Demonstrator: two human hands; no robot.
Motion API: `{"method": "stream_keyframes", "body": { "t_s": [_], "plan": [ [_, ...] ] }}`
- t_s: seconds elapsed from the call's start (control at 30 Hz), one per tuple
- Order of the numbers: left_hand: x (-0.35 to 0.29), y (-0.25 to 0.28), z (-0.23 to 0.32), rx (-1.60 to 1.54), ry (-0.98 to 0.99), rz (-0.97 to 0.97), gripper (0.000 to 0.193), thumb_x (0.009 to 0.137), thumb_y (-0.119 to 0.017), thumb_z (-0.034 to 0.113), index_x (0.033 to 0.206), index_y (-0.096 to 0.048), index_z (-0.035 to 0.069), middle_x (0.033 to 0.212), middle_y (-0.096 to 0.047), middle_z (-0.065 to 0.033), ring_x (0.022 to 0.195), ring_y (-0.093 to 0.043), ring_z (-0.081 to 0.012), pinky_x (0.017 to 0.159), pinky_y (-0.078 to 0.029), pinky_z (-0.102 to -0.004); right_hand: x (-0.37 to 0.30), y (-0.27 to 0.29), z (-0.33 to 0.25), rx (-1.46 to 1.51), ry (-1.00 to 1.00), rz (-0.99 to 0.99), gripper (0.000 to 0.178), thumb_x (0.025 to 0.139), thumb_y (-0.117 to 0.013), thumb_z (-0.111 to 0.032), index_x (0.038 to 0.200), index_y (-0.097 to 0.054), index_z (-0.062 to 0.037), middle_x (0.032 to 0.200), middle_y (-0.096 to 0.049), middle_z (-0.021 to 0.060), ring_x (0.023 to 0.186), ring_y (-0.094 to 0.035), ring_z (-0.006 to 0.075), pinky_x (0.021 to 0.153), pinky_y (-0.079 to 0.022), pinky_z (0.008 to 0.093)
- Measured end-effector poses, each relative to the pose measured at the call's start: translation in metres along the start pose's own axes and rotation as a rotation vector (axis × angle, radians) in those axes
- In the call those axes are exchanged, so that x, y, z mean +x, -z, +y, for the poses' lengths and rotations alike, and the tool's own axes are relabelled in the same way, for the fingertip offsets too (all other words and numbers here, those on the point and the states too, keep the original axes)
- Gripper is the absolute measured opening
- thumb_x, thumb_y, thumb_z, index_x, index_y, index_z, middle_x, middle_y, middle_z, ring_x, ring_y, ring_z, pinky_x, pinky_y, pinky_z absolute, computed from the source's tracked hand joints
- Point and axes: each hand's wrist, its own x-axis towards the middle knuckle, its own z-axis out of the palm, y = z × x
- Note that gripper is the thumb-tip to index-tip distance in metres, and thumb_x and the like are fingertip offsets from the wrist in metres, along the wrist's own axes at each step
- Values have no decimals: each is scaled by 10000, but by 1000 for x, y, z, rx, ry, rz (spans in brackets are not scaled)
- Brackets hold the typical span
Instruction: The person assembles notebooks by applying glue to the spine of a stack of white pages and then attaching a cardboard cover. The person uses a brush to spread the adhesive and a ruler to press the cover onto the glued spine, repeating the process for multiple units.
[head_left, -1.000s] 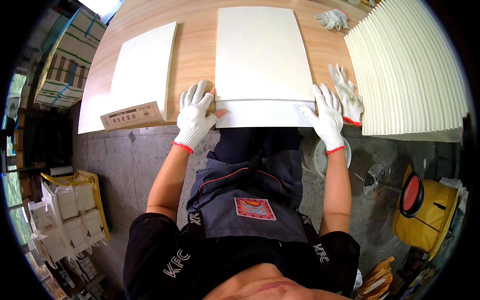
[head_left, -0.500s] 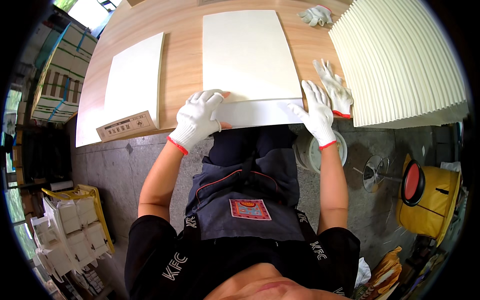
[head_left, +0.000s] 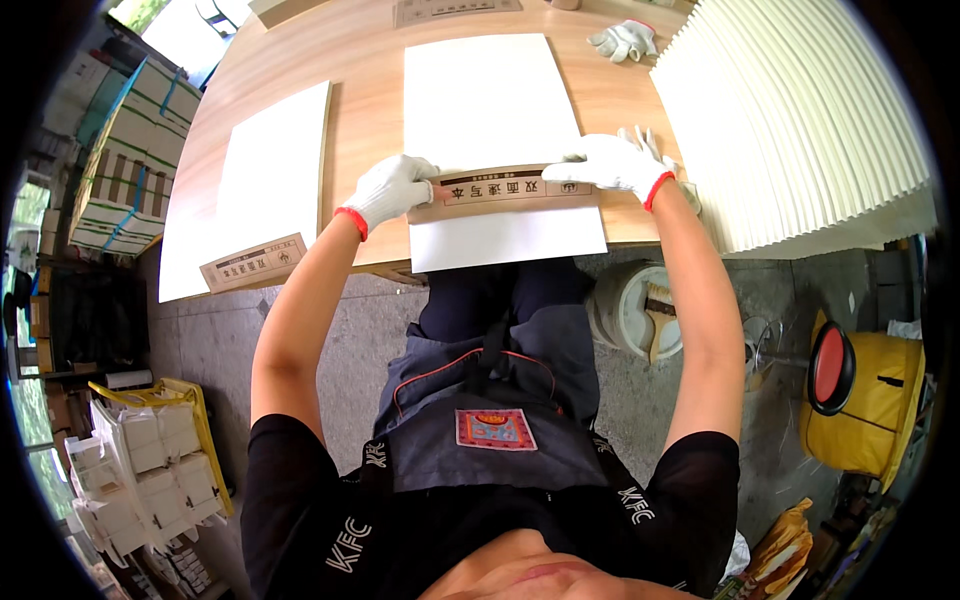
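Observation:
A brown printed paper band [head_left: 508, 188] lies crosswise near the close end of a white pad of paper [head_left: 485, 100], with a white strip of paper below it. My left hand [head_left: 393, 190], in a white glove with a red cuff and bare fingertips, pinches the band's left end. At the other end, my right hand [head_left: 612, 165], gloved likewise, points its fingers left and grips the band's upper edge. Partly hidden behind the right hand is a loose white glove [head_left: 648, 142].
To the left lies another white pad [head_left: 275, 150] with a brown printed band [head_left: 255, 262]. A tall stack of cream pads [head_left: 800, 130] stands at the right. Another glove [head_left: 624, 42] lies farther back. Below the table's edge are a round bucket [head_left: 625, 310] and a brush [head_left: 658, 320].
The white strip at the pad's near end has given way to the brown printed band across it. My right hand has moved up and turned its fingers left; my left hand has shifted slightly up.

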Motion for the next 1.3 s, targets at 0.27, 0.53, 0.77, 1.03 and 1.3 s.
{"method": "stream_keyframes", "body": {
  "t_s": [0.27, 0.53, 0.77, 1.03, 1.3],
  "plan": [
    [11, 5, -7, -121, -1, -59, 321, 800, -756, 322, 897, -712, 19, 751, -600, -60, 770, -553, -152, 757, -432, -292, 10, -11, 16, 253, -5, -40, 447, 808, -699, -533, 917, -713, -99, 778, -660, 8, 733, -578, 142, 738, -459, 318],
    [17, -1, -14, -172, 23, 12, 288, 754, -800, 303, 826, -691, 46, 756, -633, -26, 757, -569, -144, 717, -448, -287, 11, -20, 19, 280, 19, 11, 422, 819, -711, -489, 873, -699, -70, 773, -678, 44, 684, -597, 161, 661, -459, 357],
    [20, -13, -20, -138, 47, 66, 263, 784, -793, 309, 814, -644, 95, 786, -643, -35, 764, -590, -172, 685, -467, -323, 6, -37, 17, 280, -20, 214, 316, 813, -748, -383, 833, -701, -71, 740, -649, 52, 694, -583, 157, 668, -458, 323],
    [35, 2, -17, 293, -287, 14, 446, 809, -778, 269, 1151, -552, 92, 1157, -556, -103, 928, -634, -204, 730, -528, -342, 8, -54, 14, 205, 134, 420, 258, 826, -683, -403, 788, -705, -150, 783, -691, 35, 753, -651, 229, 669, -497, 369],
    [78, 7, 113, 1221, -533, -599, 1030, 639, -872, 188, 1462, -319, 466, 1344, -482, -56, 979, -668, -251, 730, -599, -379, 7, -67, 23, 65, 109, 537, 272, 805, -739, -357, 785, -660, -98, 805, -653, 49, 808, -623, 236, 703, -482, 366]
  ]
}}
